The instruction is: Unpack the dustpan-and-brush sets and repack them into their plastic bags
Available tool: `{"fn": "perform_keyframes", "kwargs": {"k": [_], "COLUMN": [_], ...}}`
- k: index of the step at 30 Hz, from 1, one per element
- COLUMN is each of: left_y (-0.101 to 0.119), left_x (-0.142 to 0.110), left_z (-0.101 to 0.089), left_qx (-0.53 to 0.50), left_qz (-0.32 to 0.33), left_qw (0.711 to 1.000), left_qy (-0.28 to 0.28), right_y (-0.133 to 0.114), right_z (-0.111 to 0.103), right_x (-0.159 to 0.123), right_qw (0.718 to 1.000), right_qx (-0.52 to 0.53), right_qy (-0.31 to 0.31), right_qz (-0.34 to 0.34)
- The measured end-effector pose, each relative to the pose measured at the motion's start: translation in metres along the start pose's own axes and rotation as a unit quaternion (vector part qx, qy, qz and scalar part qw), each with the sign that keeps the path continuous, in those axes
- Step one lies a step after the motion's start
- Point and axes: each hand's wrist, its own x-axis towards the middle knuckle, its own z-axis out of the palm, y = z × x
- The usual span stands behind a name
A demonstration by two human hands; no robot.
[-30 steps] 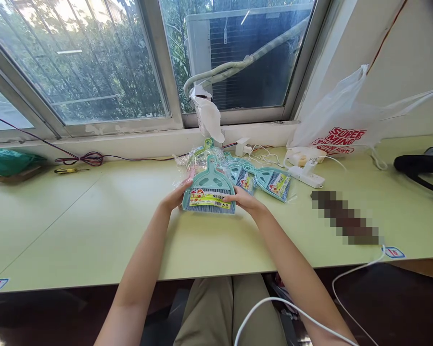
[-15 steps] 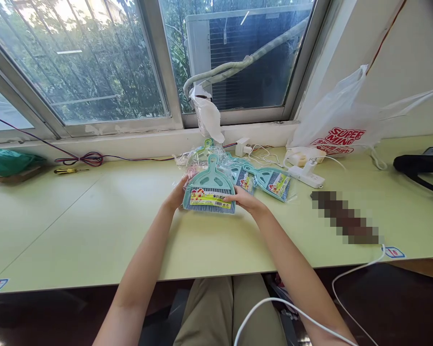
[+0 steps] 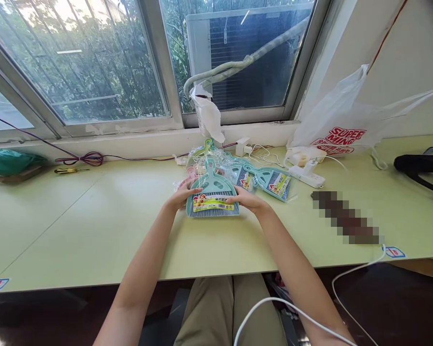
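A teal dustpan and brush set (image 3: 213, 184), with blue-grey bristles and a yellow-green label, is held between both hands just in front of a pile of similar sets. My left hand (image 3: 182, 196) grips its left edge, thumb over the front. On the opposite edge, my right hand (image 3: 246, 199) has its thumb across the label's end. Its handle points toward the window. Behind lie a green set (image 3: 206, 147), a pink set (image 3: 190, 174) partly covered, and teal sets (image 3: 274, 181) in clear wrapping to the right.
Behind the pile stands a crumpled white bag (image 3: 209, 117) by the sill. To the right are a power strip (image 3: 306, 177), a plastic shopping bag (image 3: 335, 125) and a pixelated item (image 3: 346, 218). A screwdriver (image 3: 67, 170) and coiled cable (image 3: 90, 158) lie left on the table (image 3: 75, 235).
The held set has shifted slightly right and toward me. My left thumb has come round onto its front, and more of the pink set shows behind.
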Motion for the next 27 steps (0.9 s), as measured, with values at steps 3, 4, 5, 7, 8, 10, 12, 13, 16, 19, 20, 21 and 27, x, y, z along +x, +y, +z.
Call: {"fn": "perform_keyframes", "kwargs": {"k": [3,4,5,7,8,10,12,13,16,19,20,21,27], "left_y": [-0.002,-0.002,-0.001,-0.001,-0.001,-0.002,-0.005,-0.006,-0.008,-0.006,-0.005,-0.005,-0.004], "left_x": [0.000,-0.001,-0.001,-0.001,0.000,0.002,0.005,0.006,0.008,0.006,0.005,0.005,0.003], "left_z": [-0.002,-0.001,0.000,0.004,0.006,0.011,0.015,0.016,0.017,0.017,0.017,0.017,0.016], "left_qx": [-0.024,-0.032,-0.038,-0.046,-0.048,-0.047,-0.040,-0.035,-0.026,-0.028,-0.029,-0.032,-0.031], "left_qz": [0.007,0.012,0.019,0.032,0.035,0.034,0.030,0.025,0.010,0.000,-0.002,-0.003,-0.008], "left_qw": [1.000,0.999,0.999,0.998,0.998,0.997,0.997,0.997,0.998,0.998,0.998,0.998,0.998], "left_qy": [-0.008,-0.010,-0.010,0.005,0.018,0.045,0.062,0.066,0.062,0.055,0.054,0.052,0.059], "right_y": [0.002,0.003,0.004,0.006,0.006,0.007,0.007,0.007,0.008,0.011,0.012,0.013,0.012], "right_z": [-0.002,-0.003,-0.004,-0.006,-0.007,-0.008,-0.010,-0.011,-0.013,-0.017,-0.018,-0.018,-0.015], "right_x": [0.002,0.004,0.005,0.007,0.008,0.009,0.009,0.010,0.011,0.013,0.013,0.014,0.011], "right_qw": [1.000,0.999,0.999,0.997,0.996,0.994,0.993,0.993,0.993,0.994,0.994,0.995,0.997], "right_qx": [0.015,0.019,0.025,0.040,0.046,0.056,0.065,0.068,0.062,0.049,0.046,0.043,0.041], "right_qy": [0.024,0.033,0.042,0.062,0.072,0.085,0.086,0.086,0.095,0.097,0.096,0.092,0.063], "right_qz": [-0.008,-0.013,-0.019,-0.030,-0.033,-0.038,-0.041,-0.041,-0.032,-0.021,-0.017,-0.015,-0.012]}}
